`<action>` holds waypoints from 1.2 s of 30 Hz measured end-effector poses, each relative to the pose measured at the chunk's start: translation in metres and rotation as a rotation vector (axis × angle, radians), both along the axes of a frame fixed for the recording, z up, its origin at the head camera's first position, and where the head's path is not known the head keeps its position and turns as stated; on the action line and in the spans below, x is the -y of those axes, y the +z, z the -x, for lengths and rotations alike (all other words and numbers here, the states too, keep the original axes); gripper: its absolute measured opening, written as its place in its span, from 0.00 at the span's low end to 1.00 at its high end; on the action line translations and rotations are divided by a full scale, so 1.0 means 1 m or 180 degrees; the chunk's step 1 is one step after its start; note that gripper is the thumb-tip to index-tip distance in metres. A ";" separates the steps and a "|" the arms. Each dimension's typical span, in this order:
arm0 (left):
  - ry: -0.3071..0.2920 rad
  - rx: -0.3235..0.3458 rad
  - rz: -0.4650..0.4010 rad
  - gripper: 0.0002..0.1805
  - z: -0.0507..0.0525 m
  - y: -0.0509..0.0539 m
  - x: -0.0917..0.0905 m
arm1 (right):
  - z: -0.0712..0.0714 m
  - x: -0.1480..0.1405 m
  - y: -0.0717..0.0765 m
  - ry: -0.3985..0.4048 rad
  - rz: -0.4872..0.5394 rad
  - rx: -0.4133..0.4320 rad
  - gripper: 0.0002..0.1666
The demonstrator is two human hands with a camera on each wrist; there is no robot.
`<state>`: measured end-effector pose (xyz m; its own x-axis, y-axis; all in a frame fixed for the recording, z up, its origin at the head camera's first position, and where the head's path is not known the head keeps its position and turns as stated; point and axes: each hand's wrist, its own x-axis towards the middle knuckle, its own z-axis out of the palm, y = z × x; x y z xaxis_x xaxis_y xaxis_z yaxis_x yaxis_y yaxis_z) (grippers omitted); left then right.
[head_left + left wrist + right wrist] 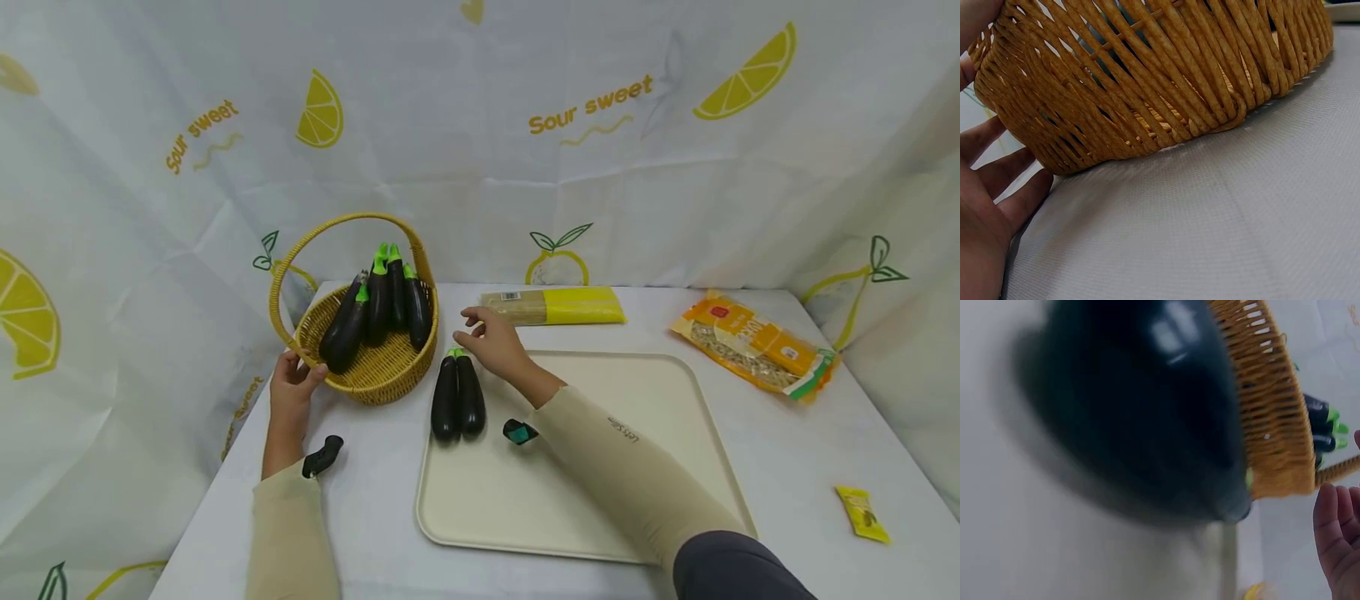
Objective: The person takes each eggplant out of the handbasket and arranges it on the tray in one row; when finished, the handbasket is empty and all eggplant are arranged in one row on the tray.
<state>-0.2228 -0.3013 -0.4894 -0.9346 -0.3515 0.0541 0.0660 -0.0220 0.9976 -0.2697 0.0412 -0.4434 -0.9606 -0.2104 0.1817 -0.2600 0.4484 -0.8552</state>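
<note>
A wicker basket [375, 379] with a tall handle stands on the left of the table, and several dark eggplants [380, 304] with green stems lie in it. My left hand [291, 392] holds the basket's near left rim, thumb over the edge; in the left wrist view its fingers [1022, 194] touch the woven side. Two more eggplants [458, 398] lie side by side on the left part of a beige tray [555, 500]. Just beyond their stems is my right hand [495, 346], fingers loosely bent and holding nothing. In the right wrist view, an eggplant [1154, 419] looms large and blurred.
Behind the tray lies a long yellow-and-clear packet [555, 306]. An orange bag [757, 343] rests at the back right, and a small yellow packet [862, 514] sits near the right edge. A printed white curtain [480, 150] hangs behind the table.
</note>
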 end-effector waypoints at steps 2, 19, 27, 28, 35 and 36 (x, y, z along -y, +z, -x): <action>0.0003 -0.0007 -0.0007 0.23 0.001 0.000 0.000 | 0.006 0.010 0.009 0.0115 -0.0004 -0.0067 0.26; -0.0048 0.0056 0.0031 0.20 0.004 -0.003 0.006 | 0.076 0.110 0.046 0.0485 -0.0413 -0.0402 0.33; -0.0098 -0.0082 -0.0064 0.19 0.001 -0.004 0.002 | 0.090 0.126 0.052 0.0239 -0.0999 -0.0300 0.37; -0.0088 -0.0091 -0.0057 0.19 0.002 -0.007 0.003 | 0.090 0.127 0.052 0.0226 -0.1088 -0.0275 0.37; -0.0109 -0.0116 -0.0088 0.20 0.005 -0.004 0.004 | 0.093 0.131 0.048 0.0188 -0.1128 -0.0212 0.37; -0.0104 -0.0108 -0.0075 0.20 0.006 -0.004 0.005 | 0.093 0.132 0.047 0.0175 -0.1100 -0.0233 0.37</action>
<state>-0.2285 -0.3063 -0.4936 -0.9434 -0.3223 0.0779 0.0985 -0.0481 0.9940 -0.3627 -0.0911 -0.3969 -0.9332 -0.3223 0.1587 -0.3466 0.6916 -0.6337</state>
